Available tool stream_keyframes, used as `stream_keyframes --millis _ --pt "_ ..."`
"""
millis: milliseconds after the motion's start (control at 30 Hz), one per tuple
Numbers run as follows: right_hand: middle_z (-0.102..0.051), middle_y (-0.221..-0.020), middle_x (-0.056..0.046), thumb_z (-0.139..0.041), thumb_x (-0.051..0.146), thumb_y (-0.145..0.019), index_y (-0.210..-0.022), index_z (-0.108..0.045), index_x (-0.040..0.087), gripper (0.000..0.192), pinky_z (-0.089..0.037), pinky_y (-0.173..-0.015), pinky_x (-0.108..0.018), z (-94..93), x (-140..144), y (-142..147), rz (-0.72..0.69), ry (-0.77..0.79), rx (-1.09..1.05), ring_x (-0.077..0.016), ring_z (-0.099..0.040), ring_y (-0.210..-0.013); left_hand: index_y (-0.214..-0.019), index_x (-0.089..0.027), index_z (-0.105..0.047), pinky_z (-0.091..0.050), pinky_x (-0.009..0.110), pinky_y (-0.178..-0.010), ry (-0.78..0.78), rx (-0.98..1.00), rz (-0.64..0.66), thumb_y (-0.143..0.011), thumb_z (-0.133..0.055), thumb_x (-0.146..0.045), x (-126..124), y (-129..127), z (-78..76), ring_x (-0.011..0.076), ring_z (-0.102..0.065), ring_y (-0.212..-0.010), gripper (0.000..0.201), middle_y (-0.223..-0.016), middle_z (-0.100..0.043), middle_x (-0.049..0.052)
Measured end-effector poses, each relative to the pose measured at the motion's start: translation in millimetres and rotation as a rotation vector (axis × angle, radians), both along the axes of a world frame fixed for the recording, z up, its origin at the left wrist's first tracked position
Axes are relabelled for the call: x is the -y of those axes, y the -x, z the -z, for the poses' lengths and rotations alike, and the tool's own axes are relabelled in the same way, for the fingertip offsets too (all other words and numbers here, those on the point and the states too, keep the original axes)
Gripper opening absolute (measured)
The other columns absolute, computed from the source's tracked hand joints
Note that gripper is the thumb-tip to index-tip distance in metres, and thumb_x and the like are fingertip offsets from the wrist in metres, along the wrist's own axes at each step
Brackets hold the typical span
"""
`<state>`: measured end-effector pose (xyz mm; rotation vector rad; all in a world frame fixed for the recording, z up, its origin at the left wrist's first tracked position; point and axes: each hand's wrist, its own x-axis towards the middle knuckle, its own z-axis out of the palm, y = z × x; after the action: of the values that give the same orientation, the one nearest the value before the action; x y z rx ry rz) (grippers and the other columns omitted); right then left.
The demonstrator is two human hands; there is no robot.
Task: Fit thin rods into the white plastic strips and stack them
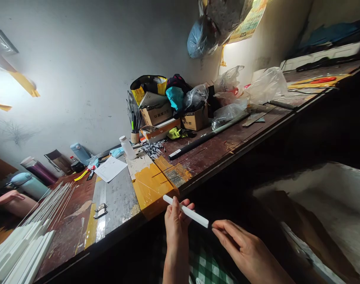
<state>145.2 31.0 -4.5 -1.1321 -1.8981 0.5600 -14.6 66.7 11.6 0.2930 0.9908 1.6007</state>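
At the far left of the desk [79, 221], a stack of white strips [17, 252] and thin white rods [49, 201] is laid out, seemingly stock yet to be handled. Further right, a metal ruler [102, 213] is seen on a grey plate, then a yellow-taped patch near the desk edge. Just below that edge, a single white strip [186, 211] is held off the desk, over the lap: the left hand [176, 225] is closed around its middle, while the right hand [241, 246] is pinched at its right end. Only this one piece appears to be in work; the pile looks untouched, so most is judged left.
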Motion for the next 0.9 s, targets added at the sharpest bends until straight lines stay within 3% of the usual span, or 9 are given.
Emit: stream_keyframes --millis 233,433,567,700,900 --pt "-0.050 -0.053 0.005 -0.028 0.040 -0.099 -0.074 -0.048 0.026 0.034 -0.040 -0.043 -0.022 -6.4 5 2 -0.013 0.167 0.105 -0.0131 -0.049 -0.043 -0.088 -0.015 -0.048 -0.054 0.028 -0.065 -0.016 -0.027 0.028 -0.081 -0.066 -0.040 4 3 1.3 0.0207 -0.070 -0.075 0.031 -0.089 -0.069 0.010" --pt "-0.062 -0.072 0.001 -0.034 0.040 -0.095 -0.091 -0.054 0.026 0.025 -0.046 -0.055 -0.023 -5.2 4 3 -0.031 0.164 0.093 -0.0150 -0.061 -0.058 -0.086 -0.016 -0.048 -0.052 0.027 -0.065 -0.022 -0.031 0.042 -0.081 -0.066 -0.041 5 4 5.2 0.0189 -0.069 -0.073 0.031 -0.087 -0.067 0.008" --pt "-0.051 -0.058 0.003 -0.026 0.041 -0.096 -0.083 -0.052 0.025 0.033 -0.040 -0.048 -0.024 -4.9 5 4 -0.049 0.261 0.135 -0.0151 -0.052 -0.049 -0.088 -0.015 -0.049 -0.052 0.026 -0.064 -0.023 -0.037 0.043 -0.082 -0.066 -0.040 5 3 6.0 0.0192 -0.069 -0.074 0.031 -0.086 -0.066 0.008" --pt "-0.048 -0.056 0.003 -0.020 0.040 -0.097 -0.079 -0.049 0.024 0.037 -0.041 -0.052 -0.024 -4.9 4 6 -0.140 0.406 0.109 -0.0148 -0.050 -0.050 -0.087 -0.015 -0.050 -0.051 0.027 -0.063 -0.048 -0.055 0.045 -0.083 -0.063 -0.042 7 5 5.7 0.0197 -0.069 -0.075 0.031 -0.085 -0.066 0.007" --pt "-0.045 -0.055 0.004 -0.028 0.041 -0.094 -0.083 -0.050 0.023 0.030 -0.037 -0.049 -0.025 -3.5 3 11 -0.108 0.356 0.135 -0.0146 -0.045 -0.047 -0.089 -0.014 -0.052 -0.053 0.029 -0.065 -0.045 -0.071 0.038 -0.083 -0.063 -0.041 7 7 7.9 0.0205 -0.069 -0.077 0.030 -0.087 -0.066 0.008"
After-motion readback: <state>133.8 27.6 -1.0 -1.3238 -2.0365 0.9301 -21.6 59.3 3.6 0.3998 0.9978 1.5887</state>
